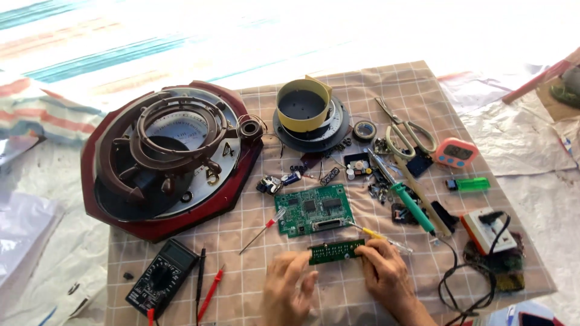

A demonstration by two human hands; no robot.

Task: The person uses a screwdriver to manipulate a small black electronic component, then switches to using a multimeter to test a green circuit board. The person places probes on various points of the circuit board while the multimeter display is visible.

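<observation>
Well left of the fingers lies a black multimeter (161,278) with red and black probes (205,291) beside it. The left hand (289,288) pinches the left end of a narrow green circuit strip (336,251) between thumb and fingertips (304,258); the right hand (384,271) grips its right end, so the strip spans both hands. Just above the fingers sits a larger green circuit board (315,209), a red-handled screwdriver (262,230) at its left. Up right of the right fingers (370,247) lie a yellow screwdriver (379,236) and a green-handled soldering iron (403,195).

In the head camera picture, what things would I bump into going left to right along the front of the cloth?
Black multimeter → red probe → left hand → small green circuit board → right hand → black cable.
</observation>
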